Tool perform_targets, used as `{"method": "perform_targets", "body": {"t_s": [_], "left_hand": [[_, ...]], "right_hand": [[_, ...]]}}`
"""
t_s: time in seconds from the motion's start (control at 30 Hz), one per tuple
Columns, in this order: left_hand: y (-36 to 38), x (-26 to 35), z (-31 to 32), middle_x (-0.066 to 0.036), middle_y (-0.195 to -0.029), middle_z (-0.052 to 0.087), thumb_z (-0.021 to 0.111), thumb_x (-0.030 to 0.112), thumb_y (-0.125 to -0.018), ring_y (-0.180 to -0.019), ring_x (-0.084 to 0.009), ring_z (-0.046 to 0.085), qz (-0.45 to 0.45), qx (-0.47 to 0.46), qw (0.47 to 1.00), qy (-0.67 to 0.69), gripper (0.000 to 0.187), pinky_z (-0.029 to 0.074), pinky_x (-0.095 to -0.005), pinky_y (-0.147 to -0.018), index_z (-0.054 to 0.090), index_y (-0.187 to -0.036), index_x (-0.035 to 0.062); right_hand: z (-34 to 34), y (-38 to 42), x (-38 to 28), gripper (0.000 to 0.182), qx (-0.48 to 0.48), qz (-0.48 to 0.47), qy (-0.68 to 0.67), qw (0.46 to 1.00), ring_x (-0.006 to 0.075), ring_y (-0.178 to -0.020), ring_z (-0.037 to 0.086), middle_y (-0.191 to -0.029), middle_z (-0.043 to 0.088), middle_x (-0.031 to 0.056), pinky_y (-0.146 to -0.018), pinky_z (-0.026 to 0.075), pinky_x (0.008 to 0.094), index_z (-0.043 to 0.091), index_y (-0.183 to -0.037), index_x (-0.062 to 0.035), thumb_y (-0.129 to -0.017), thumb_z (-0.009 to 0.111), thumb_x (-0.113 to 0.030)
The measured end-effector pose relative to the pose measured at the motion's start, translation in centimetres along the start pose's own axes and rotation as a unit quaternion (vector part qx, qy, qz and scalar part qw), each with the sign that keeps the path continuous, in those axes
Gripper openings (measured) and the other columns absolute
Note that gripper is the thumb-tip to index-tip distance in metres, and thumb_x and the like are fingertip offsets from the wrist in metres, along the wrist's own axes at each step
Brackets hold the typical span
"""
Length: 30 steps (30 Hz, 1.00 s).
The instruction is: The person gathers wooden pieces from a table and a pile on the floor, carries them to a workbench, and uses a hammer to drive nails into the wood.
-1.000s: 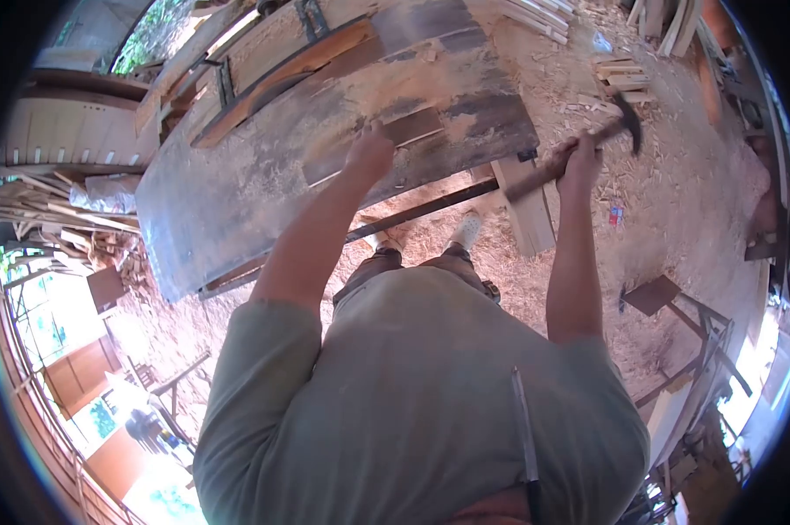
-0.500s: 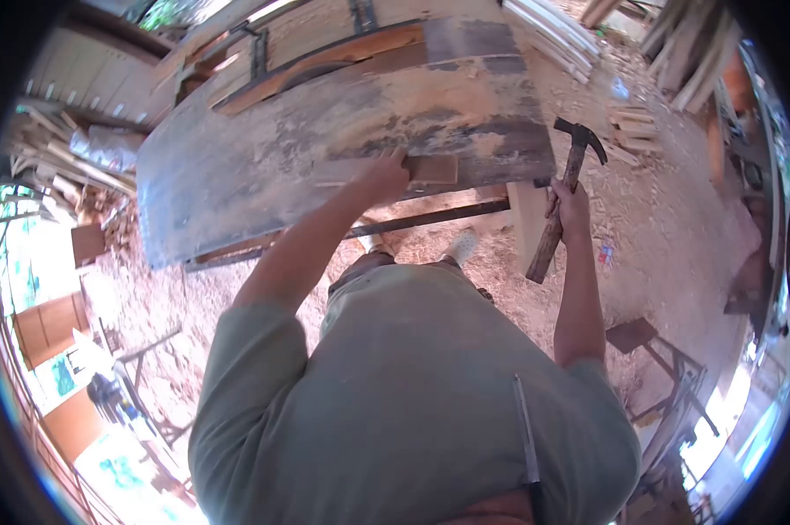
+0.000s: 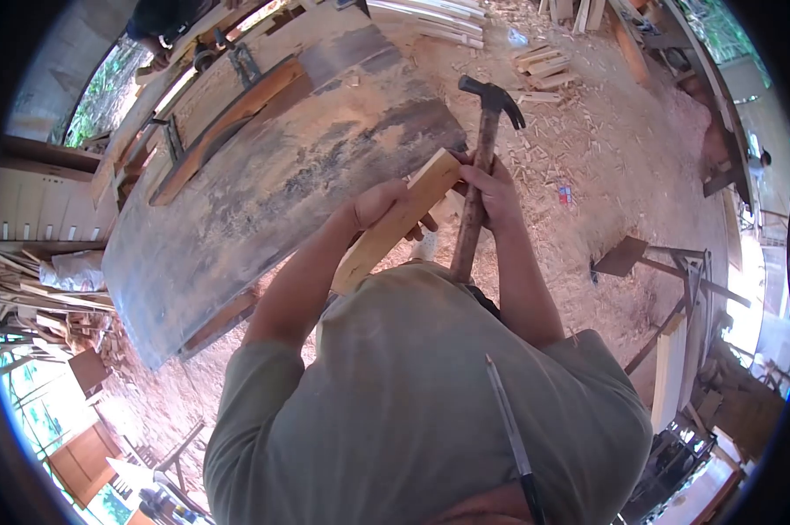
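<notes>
My left hand (image 3: 382, 206) is wrapped round a short, pale wooden board (image 3: 373, 251), which slants up and to the right in front of my body. My right hand (image 3: 500, 198) grips a claw hammer (image 3: 487, 131) by its wooden handle, the dark metal head up and the handle's end down near my waist. The right thumb and fingertips are right at the board's upper end. Just beyond my hands lies the worn, dusty top of a workbench (image 3: 263, 206).
Clamps (image 3: 239, 59) and a curved wooden piece (image 3: 228, 131) sit at the bench's far side, where another person (image 3: 160, 26) shows partly. Pale wood strips (image 3: 434, 16) and short offcuts (image 3: 544, 66) lie on the shaving-covered floor. A stand (image 3: 627, 256) is at right; scrap timber (image 3: 40, 293) piles at left.
My left hand has lifted the board off the bench and brought it toward my body, turning it on a slant. My right hand has moved left with the hammer to the board's end. The view has turned.
</notes>
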<state>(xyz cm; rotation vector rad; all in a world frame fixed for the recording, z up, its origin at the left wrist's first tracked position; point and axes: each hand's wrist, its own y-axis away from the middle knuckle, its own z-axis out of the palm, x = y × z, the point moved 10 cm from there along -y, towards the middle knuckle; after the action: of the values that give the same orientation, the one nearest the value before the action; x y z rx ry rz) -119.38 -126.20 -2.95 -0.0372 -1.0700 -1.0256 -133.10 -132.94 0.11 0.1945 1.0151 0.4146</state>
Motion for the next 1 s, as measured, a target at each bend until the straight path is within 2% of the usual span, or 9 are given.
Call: {"method": "perform_targets", "body": {"t_s": [0.1,0.17,0.37,0.47,0.53,0.63,0.7,0.93,1.0], "left_hand": [[-0.4,-0.9,0.5,-0.030,-0.114,0.064,0.042,0.033,-0.090,-0.087,-0.0321,0.070,-0.002,-0.021,0.997,0.070,0.060,0.055,-0.0409,-0.082,0.044,-0.133,-0.0100],[0.8,-2.3,-0.4,-0.031,-0.115,0.063,0.037,0.055,-0.098,-0.095,-0.0350,0.068,-0.065,0.080,0.994,0.025,0.075,0.054,-0.0421,-0.087,0.044,-0.132,-0.0115],[5.1,-9.7,-2.3,-0.024,-0.113,0.065,0.031,0.072,-0.094,-0.098,-0.0274,0.067,-0.134,0.059,0.974,0.172,0.091,0.053,-0.0399,-0.088,0.049,-0.130,-0.0090],[5.7,-9.8,-1.9,-0.022,-0.113,0.066,0.033,0.069,-0.095,-0.097,-0.0262,0.067,-0.112,0.089,0.980,0.140,0.085,0.054,-0.0403,-0.087,0.053,-0.126,-0.0077],[5.9,-9.6,-2.8,-0.020,-0.109,0.067,0.037,0.065,-0.097,-0.098,-0.0237,0.067,-0.096,0.219,0.970,0.030,0.078,0.054,-0.0395,-0.086,0.055,-0.126,-0.0050],[5.2,-11.9,-7.3,-0.014,-0.092,0.069,0.043,0.056,-0.099,-0.076,-0.0177,0.068,-0.091,0.317,0.927,-0.178,0.065,0.056,-0.0336,-0.067,0.062,-0.115,-0.0048],[6.2,-10.0,-5.8,-0.013,-0.080,0.068,0.041,0.055,-0.100,-0.067,-0.0184,0.068,-0.093,0.367,0.921,-0.092,0.064,0.055,-0.0340,-0.060,0.063,-0.106,-0.0054],[4.4,-11.9,-7.6,-0.012,-0.071,0.066,0.033,0.056,-0.100,-0.061,-0.0208,0.065,-0.030,0.361,0.931,-0.038,0.071,0.053,-0.0358,-0.059,0.066,-0.091,-0.0061],[3.8,-14.0,-8.3,-0.012,-0.071,0.065,0.032,0.057,-0.100,-0.062,-0.0227,0.065,-0.030,0.362,0.929,-0.068,0.071,0.052,-0.0357,-0.059,0.066,-0.092,-0.0052]], "right_hand": [[-1.7,-0.7,1.1,0.031,0.023,-0.010,0.078,0.997,0.0194,-0.085,0.064,-0.099,0.063,0.0101,-0.080,0.054,0.0331,0.053,-0.105,-0.0009,-0.081,0.073,-0.007],[-3.2,-0.5,0.9,0.031,0.070,-0.003,0.057,0.996,0.0188,-0.084,0.064,-0.098,0.063,0.0095,-0.077,0.054,0.0317,0.054,-0.105,-0.0006,-0.081,0.073,-0.007],[-8.7,-0.7,0.8,0.029,0.163,0.025,0.020,0.986,0.0194,-0.081,0.064,-0.093,0.065,0.0091,-0.071,0.054,0.0320,0.056,-0.103,-0.0002,-0.080,0.073,-0.006],[-9.0,-1.1,0.7,0.027,0.162,0.019,0.015,0.986,0.0191,-0.079,0.064,-0.093,0.065,0.0100,-0.071,0.053,0.0318,0.055,-0.101,-0.0001,-0.080,0.072,-0.005],[-9.5,-1.7,0.8,0.027,0.161,0.012,0.016,0.987,0.0188,-0.078,0.064,-0.093,0.065,0.0103,-0.071,0.053,0.0317,0.054,-0.100,0.0000,-0.080,0.072,-0.005],[-9.6,-2.5,-1.5,0.027,0.134,-0.035,0.152,0.979,0.0177,-0.072,0.063,-0.092,0.064,0.0102,-0.067,0.053,0.0319,0.054,-0.102,0.0000,-0.082,0.071,-0.007],[-8.3,-0.5,-3.7,0.026,0.123,-0.021,0.356,0.926,0.0164,-0.064,0.061,-0.086,0.063,0.0089,-0.060,0.052,0.0316,0.055,-0.103,0.0000,-0.084,0.070,-0.010],[-5.1,4.9,-5.9,0.023,0.104,0.035,0.210,0.972,0.0135,-0.054,0.058,-0.069,0.058,0.0046,-0.050,0.049,0.0299,0.058,-0.101,-0.0021,-0.090,0.066,-0.021],[-5.1,3.8,-6.1,0.024,0.104,0.057,0.432,0.894,0.0124,-0.051,0.056,-0.066,0.055,0.0030,-0.045,0.046,0.0290,0.058,-0.102,-0.0033,-0.092,0.064,-0.024]]}}
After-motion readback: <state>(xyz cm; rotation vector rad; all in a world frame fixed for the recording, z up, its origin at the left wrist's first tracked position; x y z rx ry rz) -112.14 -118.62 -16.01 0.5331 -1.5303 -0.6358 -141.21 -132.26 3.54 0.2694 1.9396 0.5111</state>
